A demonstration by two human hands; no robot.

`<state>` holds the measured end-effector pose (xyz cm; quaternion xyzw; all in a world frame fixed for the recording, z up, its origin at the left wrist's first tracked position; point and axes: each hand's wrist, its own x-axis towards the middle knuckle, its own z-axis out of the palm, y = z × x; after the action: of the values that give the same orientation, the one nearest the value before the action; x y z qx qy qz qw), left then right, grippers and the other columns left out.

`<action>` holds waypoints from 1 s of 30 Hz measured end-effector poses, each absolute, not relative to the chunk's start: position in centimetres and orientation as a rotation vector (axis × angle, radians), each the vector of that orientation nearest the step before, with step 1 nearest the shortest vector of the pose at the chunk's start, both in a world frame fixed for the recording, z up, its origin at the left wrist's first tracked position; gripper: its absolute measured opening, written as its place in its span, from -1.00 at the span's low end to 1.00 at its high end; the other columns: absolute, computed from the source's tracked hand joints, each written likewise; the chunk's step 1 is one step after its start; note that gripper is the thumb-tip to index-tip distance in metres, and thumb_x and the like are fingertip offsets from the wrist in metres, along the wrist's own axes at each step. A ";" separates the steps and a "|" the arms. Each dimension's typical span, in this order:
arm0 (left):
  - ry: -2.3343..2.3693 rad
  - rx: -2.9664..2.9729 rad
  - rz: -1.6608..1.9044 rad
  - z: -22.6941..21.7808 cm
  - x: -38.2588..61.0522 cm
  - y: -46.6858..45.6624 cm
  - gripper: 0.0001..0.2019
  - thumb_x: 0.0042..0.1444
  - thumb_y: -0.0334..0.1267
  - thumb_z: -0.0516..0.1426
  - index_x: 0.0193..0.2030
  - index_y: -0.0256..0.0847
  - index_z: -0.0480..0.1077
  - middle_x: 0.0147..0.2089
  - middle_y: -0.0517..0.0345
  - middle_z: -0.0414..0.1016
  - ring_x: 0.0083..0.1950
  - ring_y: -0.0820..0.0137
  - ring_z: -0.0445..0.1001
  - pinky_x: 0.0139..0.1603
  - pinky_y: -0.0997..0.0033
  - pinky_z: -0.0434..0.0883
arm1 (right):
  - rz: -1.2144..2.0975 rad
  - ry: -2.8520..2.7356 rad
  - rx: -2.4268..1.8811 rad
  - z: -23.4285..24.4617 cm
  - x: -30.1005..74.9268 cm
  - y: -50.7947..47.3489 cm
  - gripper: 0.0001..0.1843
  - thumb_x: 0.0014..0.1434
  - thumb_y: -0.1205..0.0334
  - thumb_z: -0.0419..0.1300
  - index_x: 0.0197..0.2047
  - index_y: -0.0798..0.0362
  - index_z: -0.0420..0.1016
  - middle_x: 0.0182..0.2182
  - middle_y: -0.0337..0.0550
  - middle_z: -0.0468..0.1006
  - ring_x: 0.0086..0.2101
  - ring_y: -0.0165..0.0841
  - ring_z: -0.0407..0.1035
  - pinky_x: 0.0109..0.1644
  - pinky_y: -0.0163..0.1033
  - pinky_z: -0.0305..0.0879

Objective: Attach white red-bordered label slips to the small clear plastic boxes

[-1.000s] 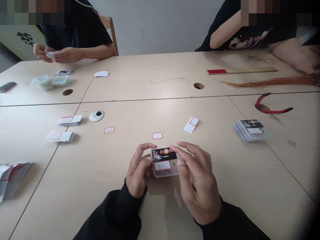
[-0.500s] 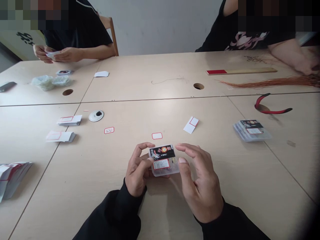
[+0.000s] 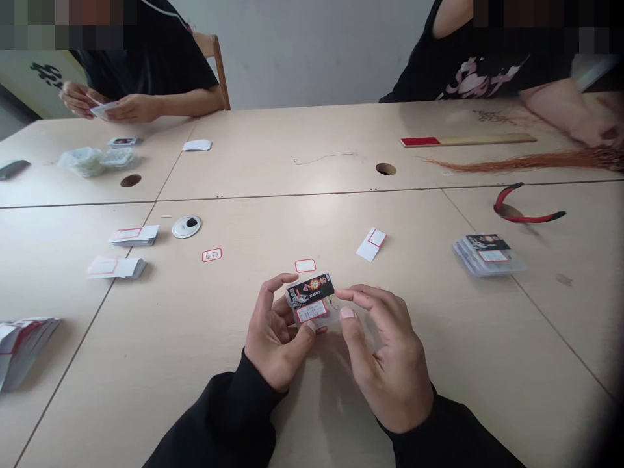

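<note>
My left hand (image 3: 273, 338) is closed around the left side of a small clear plastic box (image 3: 319, 318), with its thumb on the near edge. The box has a black printed label with a bright burst on it and a red-bordered white sticker. Small pale items inside show dimly. At the box's right end, my right hand (image 3: 390, 351) has thumb and forefinger against the edge, its other fingers curled behind. Just beyond the box lies a blank red-bordered sticker (image 3: 305, 266) on the table.
Stacked similar boxes (image 3: 490, 255) sit at right, near red-and-black pliers handles (image 3: 529, 216). Card stacks (image 3: 117, 267) lie at left, a folded card (image 3: 371, 244) ahead. Across the table, one person's hands (image 3: 112, 106) hold a card-like piece; another's arm is by reddish strands (image 3: 517, 166).
The box has turned so that its right end is tilted farther up and away. My left thumb has slid from the box's left side to its near edge. My right fingers have shifted slightly left.
</note>
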<state>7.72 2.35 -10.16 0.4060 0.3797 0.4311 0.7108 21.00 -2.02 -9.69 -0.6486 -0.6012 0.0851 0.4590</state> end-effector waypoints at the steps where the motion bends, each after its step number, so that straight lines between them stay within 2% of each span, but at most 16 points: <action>1: 0.841 0.906 0.958 -10.2 7.7 2.4 -0.46 0.00 -0.32 0.26 0.08 -0.11 0.11 -0.13 0.07 0.49 -0.27 0.43 0.49 -0.21 0.36 0.51 | 0.215 -1.482 -1.600 -9.7 21.0 -2.0 -0.78 0.23 0.30 0.05 -0.07 0.05 0.42 -0.15 -0.07 0.45 -0.06 -0.24 0.30 0.02 -0.05 0.27; 8: 0.845 0.909 0.961 -10.4 7.8 2.4 -0.47 0.02 -0.32 0.26 0.08 -0.10 0.12 -0.14 0.07 0.50 -0.28 0.44 0.48 -0.26 0.45 0.47 | 0.285 -1.467 -1.630 -9.9 21.0 -2.1 -0.72 0.25 0.23 0.03 -0.02 0.01 0.46 -0.12 -0.05 0.45 -0.05 -0.20 0.31 0.00 0.00 0.32; 18: 0.850 0.877 0.972 -10.4 7.9 2.3 -0.46 -0.01 -0.30 0.28 0.07 -0.11 0.14 -0.14 0.03 0.52 -0.26 0.40 0.51 -0.22 0.41 0.47 | 0.409 -1.416 -1.623 -9.9 20.9 -2.1 -0.74 0.25 0.18 0.04 -0.07 0.00 0.47 -0.11 -0.05 0.43 -0.04 -0.20 0.32 0.01 0.00 0.33; 24: 0.858 0.866 0.997 -10.2 8.0 2.3 -0.45 -0.03 -0.26 0.30 0.06 -0.11 0.14 -0.15 0.06 0.51 -0.26 0.41 0.51 -0.24 0.41 0.49 | 0.376 -1.391 -1.644 -10.1 20.9 -2.2 -0.72 0.25 0.20 0.05 -0.03 0.01 0.46 -0.10 -0.07 0.43 -0.01 -0.22 0.29 0.07 0.00 0.29; 30: 0.884 0.874 1.013 -10.3 8.1 2.2 -0.48 -0.03 -0.26 0.30 0.02 -0.13 0.14 -0.15 0.04 0.51 -0.24 0.39 0.52 -0.22 0.37 0.51 | 0.542 -1.315 -1.622 -10.0 21.0 -2.2 -0.70 0.25 0.14 0.07 0.00 -0.04 0.48 -0.05 -0.08 0.42 0.00 -0.24 0.32 0.05 -0.06 0.34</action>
<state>8.07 2.18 -10.33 0.3916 0.3963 0.4541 0.6953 21.02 -2.18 -10.00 -0.6626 -0.5372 0.2214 0.4727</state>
